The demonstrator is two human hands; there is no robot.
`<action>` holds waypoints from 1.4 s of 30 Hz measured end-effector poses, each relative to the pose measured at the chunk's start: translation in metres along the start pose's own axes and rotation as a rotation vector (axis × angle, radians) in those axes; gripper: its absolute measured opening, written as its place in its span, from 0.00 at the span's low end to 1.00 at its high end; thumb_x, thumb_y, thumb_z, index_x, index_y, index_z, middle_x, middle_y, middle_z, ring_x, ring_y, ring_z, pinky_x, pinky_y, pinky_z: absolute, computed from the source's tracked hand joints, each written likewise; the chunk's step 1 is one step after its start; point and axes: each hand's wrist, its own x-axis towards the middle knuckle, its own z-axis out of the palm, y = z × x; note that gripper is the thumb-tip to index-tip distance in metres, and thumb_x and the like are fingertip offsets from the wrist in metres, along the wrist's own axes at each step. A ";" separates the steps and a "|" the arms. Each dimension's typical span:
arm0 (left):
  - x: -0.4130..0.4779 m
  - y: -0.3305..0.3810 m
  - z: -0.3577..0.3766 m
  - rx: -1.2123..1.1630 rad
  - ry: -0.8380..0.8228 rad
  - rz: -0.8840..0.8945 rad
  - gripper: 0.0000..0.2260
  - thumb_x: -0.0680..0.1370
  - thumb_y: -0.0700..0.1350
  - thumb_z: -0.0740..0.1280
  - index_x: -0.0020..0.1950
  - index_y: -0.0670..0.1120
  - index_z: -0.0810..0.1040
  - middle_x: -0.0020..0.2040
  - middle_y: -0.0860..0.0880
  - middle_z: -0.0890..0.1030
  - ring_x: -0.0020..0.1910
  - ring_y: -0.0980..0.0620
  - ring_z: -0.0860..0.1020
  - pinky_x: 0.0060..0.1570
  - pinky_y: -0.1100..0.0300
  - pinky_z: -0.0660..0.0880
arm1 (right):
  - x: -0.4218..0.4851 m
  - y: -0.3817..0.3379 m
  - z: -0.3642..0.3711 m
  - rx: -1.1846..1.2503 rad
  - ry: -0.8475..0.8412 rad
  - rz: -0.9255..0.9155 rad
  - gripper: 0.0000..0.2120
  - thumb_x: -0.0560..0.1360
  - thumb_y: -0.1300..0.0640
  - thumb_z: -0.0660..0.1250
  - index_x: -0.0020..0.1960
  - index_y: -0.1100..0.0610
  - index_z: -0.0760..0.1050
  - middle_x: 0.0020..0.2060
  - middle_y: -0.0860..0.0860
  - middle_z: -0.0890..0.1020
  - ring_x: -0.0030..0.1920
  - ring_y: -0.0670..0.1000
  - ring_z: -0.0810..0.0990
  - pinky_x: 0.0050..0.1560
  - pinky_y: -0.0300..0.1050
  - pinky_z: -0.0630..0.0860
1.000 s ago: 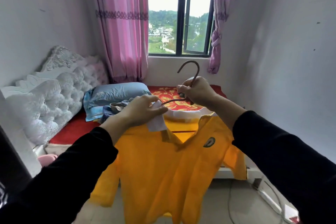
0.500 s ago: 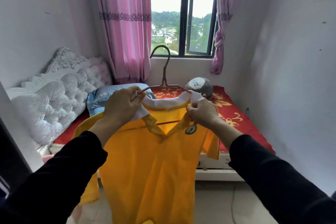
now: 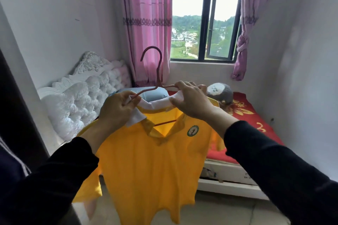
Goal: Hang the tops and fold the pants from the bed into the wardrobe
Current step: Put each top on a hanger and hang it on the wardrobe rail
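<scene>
A yellow polo shirt (image 3: 151, 166) is hanging in the air just in front of the bed (image 3: 256, 129). A reddish wire hanger (image 3: 158, 71) is sitting inside it: the hanger's arms are running under the white collar (image 3: 157, 103), its lower bar is showing through the open neck, and its hook is standing upright above the collar. The left grip (image 3: 117, 109) is pinching the collar's left end together with the hanger's arm, fingers curled around both. The right grip (image 3: 192, 100) is holding the collar's right side and the hanger's other arm, fingers curled over the top. The shirt's body is draping freely above the floor in front of the bed, with a round badge showing on its chest.

A red patterned cover is lying across the bed. A blue pillow (image 3: 155, 95) is resting at the bed's head end, beside the white tufted headboard (image 3: 82, 97), partly hidden behind the collar. A grey round plush thing (image 3: 221, 93) is sitting on the cover beside the pillow. Pink curtains (image 3: 148, 23) are hanging beyond the bed, on either side of the window (image 3: 204, 23).
</scene>
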 end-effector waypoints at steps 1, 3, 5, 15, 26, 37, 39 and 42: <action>-0.001 0.000 -0.004 -0.001 0.004 -0.003 0.07 0.78 0.50 0.67 0.42 0.56 0.83 0.40 0.54 0.83 0.42 0.59 0.79 0.39 0.62 0.72 | 0.008 -0.007 0.001 0.055 0.011 -0.022 0.13 0.79 0.48 0.63 0.58 0.56 0.74 0.52 0.51 0.81 0.52 0.51 0.77 0.56 0.53 0.74; -0.003 -0.004 -0.016 0.002 0.017 -0.017 0.08 0.78 0.49 0.67 0.39 0.58 0.81 0.37 0.57 0.82 0.40 0.61 0.79 0.37 0.66 0.72 | 0.025 -0.019 0.002 0.126 -0.018 -0.077 0.09 0.81 0.51 0.61 0.51 0.56 0.75 0.43 0.51 0.82 0.42 0.52 0.80 0.47 0.56 0.79; -0.002 -0.017 -0.030 0.022 0.039 -0.064 0.06 0.78 0.50 0.67 0.41 0.57 0.81 0.37 0.58 0.82 0.41 0.61 0.79 0.36 0.69 0.70 | 0.039 -0.033 0.002 0.145 -0.073 -0.147 0.08 0.80 0.53 0.62 0.49 0.55 0.77 0.40 0.51 0.82 0.41 0.54 0.81 0.46 0.58 0.78; -0.004 -0.092 -0.121 0.293 0.042 -0.519 0.24 0.80 0.62 0.54 0.71 0.50 0.68 0.64 0.47 0.76 0.62 0.45 0.74 0.58 0.52 0.72 | 0.114 -0.152 0.041 0.248 -0.250 -0.341 0.09 0.79 0.54 0.65 0.50 0.59 0.80 0.39 0.53 0.83 0.32 0.49 0.81 0.39 0.50 0.82; 0.055 -0.208 -0.303 1.014 0.073 -0.521 0.22 0.83 0.50 0.50 0.77 0.45 0.60 0.78 0.46 0.57 0.78 0.48 0.48 0.76 0.49 0.46 | 0.226 -0.333 0.100 0.055 -0.126 -0.434 0.09 0.78 0.58 0.66 0.54 0.63 0.79 0.41 0.55 0.82 0.37 0.52 0.82 0.38 0.44 0.81; 0.083 -0.272 -0.403 1.348 -0.135 -0.396 0.16 0.81 0.49 0.53 0.52 0.48 0.80 0.54 0.48 0.82 0.59 0.49 0.75 0.74 0.53 0.51 | 0.302 -0.454 0.159 0.035 -0.146 -0.515 0.12 0.77 0.59 0.66 0.36 0.55 0.68 0.34 0.51 0.74 0.36 0.48 0.78 0.42 0.44 0.80; 0.085 -0.269 -0.418 1.323 -0.141 -0.417 0.13 0.79 0.47 0.56 0.48 0.48 0.80 0.49 0.49 0.83 0.55 0.51 0.78 0.73 0.55 0.54 | 0.316 -0.476 0.163 0.100 -0.136 -0.529 0.10 0.77 0.58 0.66 0.38 0.55 0.69 0.36 0.50 0.75 0.39 0.50 0.79 0.46 0.47 0.81; 0.091 -0.266 -0.437 1.342 -0.139 -0.430 0.10 0.79 0.46 0.57 0.43 0.48 0.76 0.46 0.49 0.82 0.51 0.50 0.79 0.72 0.53 0.56 | 0.338 -0.511 0.164 0.221 -0.104 -0.546 0.08 0.78 0.58 0.65 0.40 0.54 0.70 0.37 0.50 0.75 0.40 0.51 0.79 0.45 0.48 0.81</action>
